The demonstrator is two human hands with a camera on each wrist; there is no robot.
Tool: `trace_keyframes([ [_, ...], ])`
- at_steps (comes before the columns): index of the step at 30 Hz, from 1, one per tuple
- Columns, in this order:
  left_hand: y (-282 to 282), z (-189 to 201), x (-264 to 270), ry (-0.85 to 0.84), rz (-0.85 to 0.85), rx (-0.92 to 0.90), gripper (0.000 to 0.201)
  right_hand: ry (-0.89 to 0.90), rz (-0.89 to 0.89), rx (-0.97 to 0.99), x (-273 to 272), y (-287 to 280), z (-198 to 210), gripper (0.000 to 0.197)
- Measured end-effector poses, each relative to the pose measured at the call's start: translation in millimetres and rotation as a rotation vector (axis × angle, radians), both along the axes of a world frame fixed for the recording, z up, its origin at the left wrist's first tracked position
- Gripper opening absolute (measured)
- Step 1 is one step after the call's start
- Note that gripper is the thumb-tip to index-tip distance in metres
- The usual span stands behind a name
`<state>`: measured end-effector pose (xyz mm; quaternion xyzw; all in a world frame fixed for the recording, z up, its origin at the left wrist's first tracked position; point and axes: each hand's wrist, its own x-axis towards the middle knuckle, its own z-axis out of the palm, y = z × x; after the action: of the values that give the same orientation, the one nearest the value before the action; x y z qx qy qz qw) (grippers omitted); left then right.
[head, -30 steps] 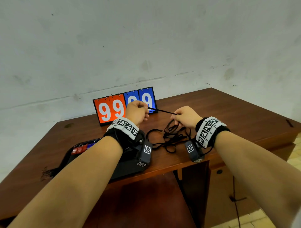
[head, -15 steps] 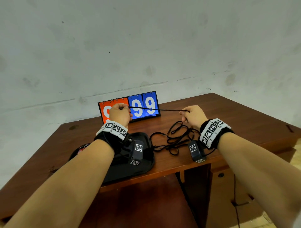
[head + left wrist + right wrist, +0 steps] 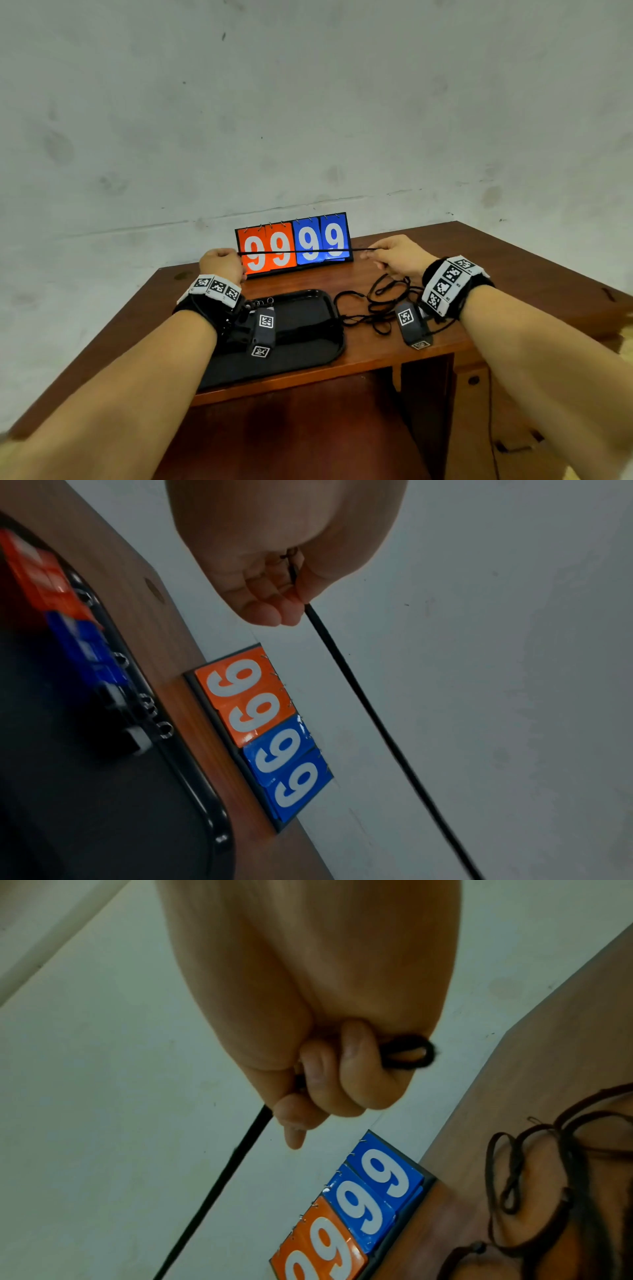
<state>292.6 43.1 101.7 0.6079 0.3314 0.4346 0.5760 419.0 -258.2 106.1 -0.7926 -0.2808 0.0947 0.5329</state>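
Observation:
A thin black cord (image 3: 301, 251) runs taut and level between my two hands, crossing in front of the flip scoreboard. My left hand (image 3: 221, 263) pinches one end of the cord (image 3: 329, 645) with curled fingers (image 3: 270, 610). My right hand (image 3: 394, 257) grips the other end, and the cord (image 3: 236, 1153) leaves that fist with a small loop (image 3: 407, 1051) sticking out behind the fingers (image 3: 325, 1080). Both hands hover above the wooden table (image 3: 479, 246). More black cords (image 3: 373, 308) lie in a tangle on the table under the right wrist.
A flip scoreboard (image 3: 294, 243) reading 99 in orange and 99 in blue stands at the table's back edge by the wall. A black tray (image 3: 308, 339) lies near the front edge, with orange and blue tags (image 3: 61, 620) on rings at its left end.
My hands have moved apart, the left one to the left, and the cord between them has been drawn out longer and tight. The head view has tilted up.

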Motion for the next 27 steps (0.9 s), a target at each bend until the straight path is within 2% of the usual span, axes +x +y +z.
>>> trace_keyframes([
  [4, 24, -6, -28, -0.026, 0.002, -0.047, 0.018, 0.182, 0.143, 0.055, -21, 8, 7, 0.019],
  [6, 36, -7, -45, -0.032, -0.020, -0.073, 0.016, 0.227, 0.192, 0.066, -31, 13, 7, 0.015],
  [9, 51, -7, -71, -0.029, 0.033, -0.068, 0.015, 0.208, 0.165, 0.021, -46, 24, 6, 0.007],
  [16, 88, -21, -131, 0.031, 0.153, -0.093, 0.019, 0.126, 0.059, -0.028, -69, 55, -4, 0.011],
  [21, 105, -37, -161, 0.113, 0.100, 0.003, 0.020, 0.088, 0.050, -0.049, -77, 71, -21, 0.012],
  [27, 123, -56, -172, 0.297, 0.057, 0.087, 0.007, 0.122, 0.014, -0.062, -68, 74, -36, 0.008],
])
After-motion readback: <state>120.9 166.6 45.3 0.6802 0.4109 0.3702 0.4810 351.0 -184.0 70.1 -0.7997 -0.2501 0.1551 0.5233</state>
